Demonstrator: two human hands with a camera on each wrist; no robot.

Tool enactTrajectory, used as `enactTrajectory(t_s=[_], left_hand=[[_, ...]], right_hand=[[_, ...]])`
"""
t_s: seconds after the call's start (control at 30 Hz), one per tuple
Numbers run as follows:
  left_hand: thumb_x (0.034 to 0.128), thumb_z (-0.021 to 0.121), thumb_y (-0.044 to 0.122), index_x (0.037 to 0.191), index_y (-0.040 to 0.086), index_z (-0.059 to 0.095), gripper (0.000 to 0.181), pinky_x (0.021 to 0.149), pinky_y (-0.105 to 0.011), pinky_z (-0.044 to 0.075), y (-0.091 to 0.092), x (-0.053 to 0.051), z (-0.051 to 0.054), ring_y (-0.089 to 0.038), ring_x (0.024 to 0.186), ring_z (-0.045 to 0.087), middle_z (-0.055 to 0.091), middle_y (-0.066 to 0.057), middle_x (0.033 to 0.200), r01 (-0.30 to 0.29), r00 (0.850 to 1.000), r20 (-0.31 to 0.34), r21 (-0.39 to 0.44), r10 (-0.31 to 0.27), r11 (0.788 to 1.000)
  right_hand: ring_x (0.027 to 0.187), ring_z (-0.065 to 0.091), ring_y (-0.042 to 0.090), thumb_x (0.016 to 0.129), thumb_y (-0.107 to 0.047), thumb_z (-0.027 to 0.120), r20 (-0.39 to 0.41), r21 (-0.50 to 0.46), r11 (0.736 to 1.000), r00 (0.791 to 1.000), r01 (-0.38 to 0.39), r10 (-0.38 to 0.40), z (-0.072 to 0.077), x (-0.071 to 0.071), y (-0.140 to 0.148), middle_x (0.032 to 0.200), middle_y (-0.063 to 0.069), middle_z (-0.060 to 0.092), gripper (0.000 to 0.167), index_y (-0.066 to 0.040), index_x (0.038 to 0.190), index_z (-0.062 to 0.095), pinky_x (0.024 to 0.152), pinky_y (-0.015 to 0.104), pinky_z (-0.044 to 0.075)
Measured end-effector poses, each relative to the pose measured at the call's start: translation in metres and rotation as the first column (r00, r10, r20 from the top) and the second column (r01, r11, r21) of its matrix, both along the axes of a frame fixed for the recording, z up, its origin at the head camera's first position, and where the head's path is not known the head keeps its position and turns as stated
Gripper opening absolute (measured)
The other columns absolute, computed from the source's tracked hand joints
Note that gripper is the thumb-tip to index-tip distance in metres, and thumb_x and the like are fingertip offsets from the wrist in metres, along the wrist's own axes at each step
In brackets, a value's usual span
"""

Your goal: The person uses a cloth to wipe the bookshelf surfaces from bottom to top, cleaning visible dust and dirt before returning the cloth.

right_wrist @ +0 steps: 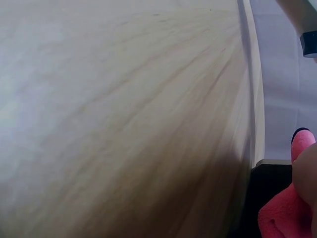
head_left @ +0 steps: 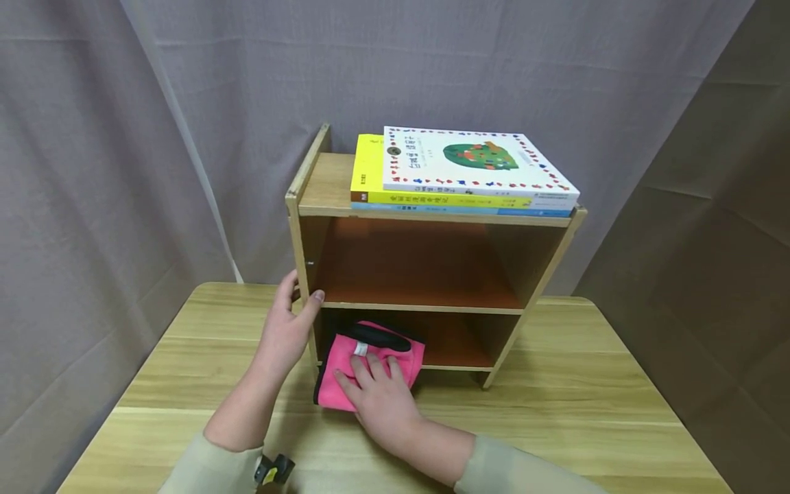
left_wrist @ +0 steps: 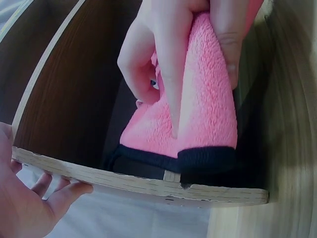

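A small wooden shelf (head_left: 407, 309) stands on the table. My left hand (head_left: 289, 329) grips the front edge of its left side panel, thumb on the inner side and fingers on the outer; the left wrist view also shows this left hand (left_wrist: 29, 198). My right hand (head_left: 385, 405) holds a folded pink fleece cloth (head_left: 333, 391) with black trim at the lowest shelf board. In the left wrist view, the right hand (left_wrist: 168, 44) has thumb and fingers on either side of the pink cloth (left_wrist: 210, 99). Only part of the cloth (right_wrist: 285, 213) shows in the right wrist view.
A stack of books (head_left: 475, 165) lies on the shelf's top, a white one uppermost over a yellow and a blue one. A grey curtain (head_left: 185, 137) hangs behind the wooden table (head_left: 574, 412). A black device (head_left: 274, 470) sits at my left sleeve.
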State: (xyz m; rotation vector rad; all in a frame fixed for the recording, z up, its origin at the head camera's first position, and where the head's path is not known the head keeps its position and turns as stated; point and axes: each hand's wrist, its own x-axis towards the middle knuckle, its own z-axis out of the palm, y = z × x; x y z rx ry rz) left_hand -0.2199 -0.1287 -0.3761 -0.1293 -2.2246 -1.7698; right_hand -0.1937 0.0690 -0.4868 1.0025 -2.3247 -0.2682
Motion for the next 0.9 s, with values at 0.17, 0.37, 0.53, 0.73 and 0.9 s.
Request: enactTrajectory(t_s=[0.17,0.37,0.53,0.73,0.9], left_hand=[[0.1002,0.058,0.031,0.146,0.027,0.042,0.049,0.096,-0.052,0.047,0.001,0.000,-0.001,-0.030,0.129,0.042,0.043,-0.006,0.144,0.002,1.000,-0.005,-0.003,-0.002,1.000],[0.1004,0.058,0.030,0.147,0.027,0.042,0.049,0.096,-0.053,0.047,0.001,0.000,-0.001,-0.030,0.130,0.042,0.044,-0.007,0.143,0.003,1.000,-0.003,-0.002,-0.003,1.000],[0.1004,0.058,0.030,0.147,0.026,0.042,0.049,0.096,-0.052,0.047,0.000,0.000,-0.001,-0.031,0.129,0.042,0.044,-0.007,0.143,0.001,1.000,-0.012,0.001,-0.001,1.000],[0.1005,0.058,0.032,0.147,0.027,0.041,0.050,0.096,-0.054,0.048,0.000,0.000,-0.001,-0.031,0.130,0.042,0.042,-0.007,0.144,0.004,1.000,-0.005,-0.003,-0.004,1.000],[0.1002,0.058,0.033,0.147,0.028,0.042,0.049,0.096,-0.054,0.047,0.000,0.000,-0.001,-0.031,0.130,0.042,0.042,-0.006,0.145,0.000,1.000,-0.008,-0.010,0.000,1.000]], right_hand=[[0.121,0.051,0.030,0.082,-0.044,0.075,-0.002,0.028,1.000,1.000,0.011,-0.010,0.001,0.001,-0.005,0.138,0.008,0.049,0.059,-0.033,0.138,0.057,0.094,0.053,0.046],[0.122,0.051,0.030,0.084,-0.045,0.074,0.000,0.040,0.999,1.000,0.007,-0.007,0.002,0.000,-0.011,0.139,0.008,0.049,0.059,-0.033,0.139,0.056,0.095,0.052,0.045],[0.122,0.051,0.029,0.089,-0.038,0.071,0.006,0.044,0.999,1.000,0.006,-0.007,0.003,-0.001,-0.013,0.140,0.007,0.049,0.052,-0.034,0.139,0.055,0.095,0.052,0.045],[0.122,0.051,0.028,0.093,-0.022,0.066,0.003,0.045,0.999,1.000,-0.001,0.001,0.007,-0.002,-0.013,0.137,0.003,0.051,0.047,-0.033,0.137,0.057,0.092,0.049,0.046],[0.117,0.053,0.025,0.090,-0.022,0.068,-0.017,0.003,0.999,0.999,-0.033,0.033,0.011,-0.007,-0.011,0.126,-0.004,0.056,0.043,-0.032,0.131,0.062,0.085,0.044,0.047]])
